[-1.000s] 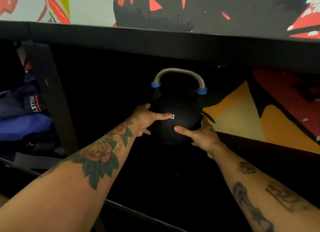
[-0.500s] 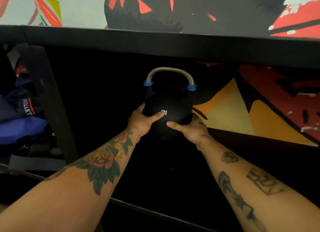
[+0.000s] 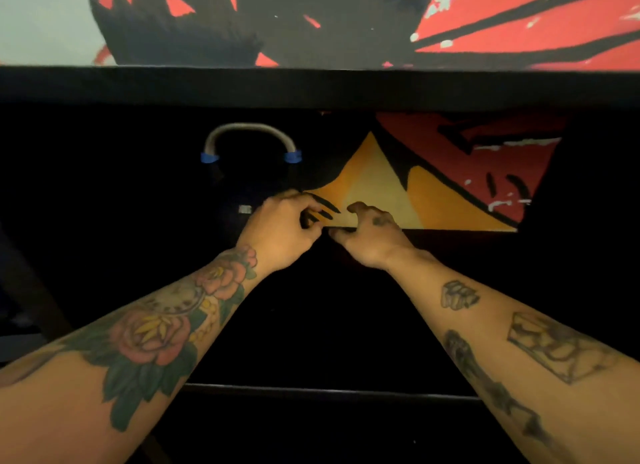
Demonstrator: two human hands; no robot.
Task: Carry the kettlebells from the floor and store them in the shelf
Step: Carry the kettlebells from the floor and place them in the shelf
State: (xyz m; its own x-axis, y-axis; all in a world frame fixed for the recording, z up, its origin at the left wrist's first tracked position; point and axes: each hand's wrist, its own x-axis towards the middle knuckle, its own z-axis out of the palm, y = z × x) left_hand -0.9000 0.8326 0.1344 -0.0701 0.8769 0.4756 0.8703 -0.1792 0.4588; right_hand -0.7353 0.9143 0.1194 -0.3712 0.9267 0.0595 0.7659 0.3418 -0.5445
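Observation:
A black kettlebell (image 3: pixel 242 189) with a grey handle and blue bands stands upright deep in the black shelf (image 3: pixel 346 87), left of centre. Its dark body barely shows against the shadow; a small white label marks it. My left hand (image 3: pixel 282 229) hovers by its lower right side with the fingers loosely curled and nothing in them. Whether it still touches the ball I cannot tell. My right hand (image 3: pixel 370 236) is further right, apart from the kettlebell, fingers bent and empty.
The shelf's top beam crosses the view just above the kettlebell's handle. A front rail (image 3: pixel 329 391) runs under my forearms. Behind the shelf is a wall mural (image 3: pixel 433 186) in red, orange and black. A dark upright (image 3: pixel 31 290) stands at the far left.
Both hands have come off the kettlebell's front and drifted to its right, fingers curling. The kettlebell stays in the shelf. My view has swung right, and the blue bag has left the frame.

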